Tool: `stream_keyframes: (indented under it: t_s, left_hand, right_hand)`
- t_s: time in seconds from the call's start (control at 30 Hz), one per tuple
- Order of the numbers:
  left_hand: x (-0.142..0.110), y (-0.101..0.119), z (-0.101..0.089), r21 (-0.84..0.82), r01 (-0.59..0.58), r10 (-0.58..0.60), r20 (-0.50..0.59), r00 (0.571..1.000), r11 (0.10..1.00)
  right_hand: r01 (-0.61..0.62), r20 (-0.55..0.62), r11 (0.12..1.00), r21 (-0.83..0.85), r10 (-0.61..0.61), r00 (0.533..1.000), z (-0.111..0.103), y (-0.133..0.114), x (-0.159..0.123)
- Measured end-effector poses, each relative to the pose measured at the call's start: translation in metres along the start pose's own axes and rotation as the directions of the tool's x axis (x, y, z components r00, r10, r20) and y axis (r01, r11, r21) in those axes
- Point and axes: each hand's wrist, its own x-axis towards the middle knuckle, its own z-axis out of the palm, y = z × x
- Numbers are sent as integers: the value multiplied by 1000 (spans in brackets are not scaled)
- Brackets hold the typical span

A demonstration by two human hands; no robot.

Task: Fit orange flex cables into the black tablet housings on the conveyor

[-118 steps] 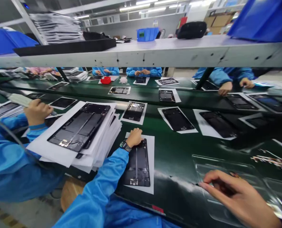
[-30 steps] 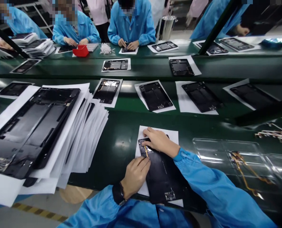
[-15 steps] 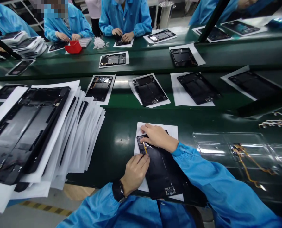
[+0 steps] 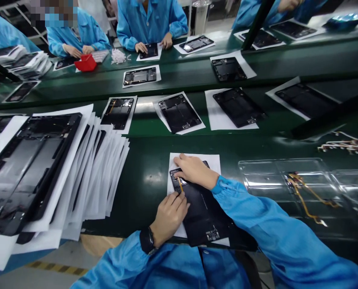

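Observation:
A black tablet housing [image 4: 201, 210] lies on a white paper sheet [image 4: 213, 160] at the bench edge in front of me. An orange flex cable [image 4: 181, 184] runs along its upper left part. My left hand [image 4: 170, 212], with a black watch at the wrist, pinches the cable's lower end. Across the housing's top reaches my right hand [image 4: 193, 170], its thumb and fingers closed at the upper left corner by the cable's upper end. What lies under those fingertips is hidden.
A tall stack of housings with paper sheets [image 4: 103, 172] stands at the left. To the right, a clear plastic tray [image 4: 257, 176] bears more orange flex cables [image 4: 305, 202]. Several housings on paper lie along the green conveyor [image 4: 179, 86]. Co-workers in blue sit opposite.
The view has shifted slightly, moving the scene a little left. Both my hands stay on the housing and cable. Opposite, a co-worker's hands have moved apart over a housing.

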Motion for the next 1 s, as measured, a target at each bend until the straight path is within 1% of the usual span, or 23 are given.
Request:
stream_keyframes:
  t_s: [0.07,0.13,0.23,0.3,0.37,0.43,0.5,0.57,0.63,0.67,0.73,0.8,0.83,0.9,0.93,1.0]
  left_hand:
    - [5,-2,-6,-41,21,-20,19,1000,999]
    - [10,-8,-12,-47,41,-38,64,997,998]
    - [14,-18,-17,21,30,-33,163,986,999]
    - [14,-22,-18,40,-4,-6,242,970,999]
    - [13,-24,-21,24,-14,6,311,951,1000]
    - [13,-26,-26,-26,-9,17,361,932,1000]
    - [13,-29,-33,-104,-15,55,388,920,994]
    - [13,-32,-41,-187,-33,106,394,913,982]
    - [9,-34,-47,-254,-42,141,383,913,966]
    - [5,-32,-48,-277,-32,138,370,919,960]
    - [-6,-24,-48,-305,28,79,332,940,952]
    - [-21,-10,-43,-293,147,-62,282,957,945]
    - [-28,-2,-40,-270,226,-156,256,954,936]
    - [-39,16,-32,-215,374,-331,210,920,902]
    - [-42,23,-28,-191,431,-398,190,897,882]
    - [-45,35,-20,-161,496,-473,163,866,853]
  right_hand:
    - [-13,-40,998,54,15,999,-5,-1,-7]
    - [7,-57,981,193,4,998,-10,0,-17]
    - [54,-40,916,397,-42,998,-15,4,-39]
    - [20,-16,882,470,-14,1000,-17,5,-56]
    - [-74,21,847,526,74,997,-18,3,-72]
    - [-171,50,816,552,172,984,-17,-3,-87]
    - [-201,26,813,547,224,974,-12,-9,-100]
    - [-163,-32,843,512,208,977,-4,-17,-111]
    - [-102,-76,887,451,153,985,5,-25,-118]
    - [-75,-82,911,406,118,990,9,-29,-119]
    - [-24,-62,953,303,45,997,16,-38,-118]
    - [27,-16,979,200,-24,1000,20,-47,-113]
    - [45,1,987,154,-46,999,22,-51,-110]
    - [69,10,995,78,-70,998,24,-57,-106]
    - [74,7,996,50,-75,997,24,-60,-105]
    - [76,4,997,20,-76,997,25,-62,-105]
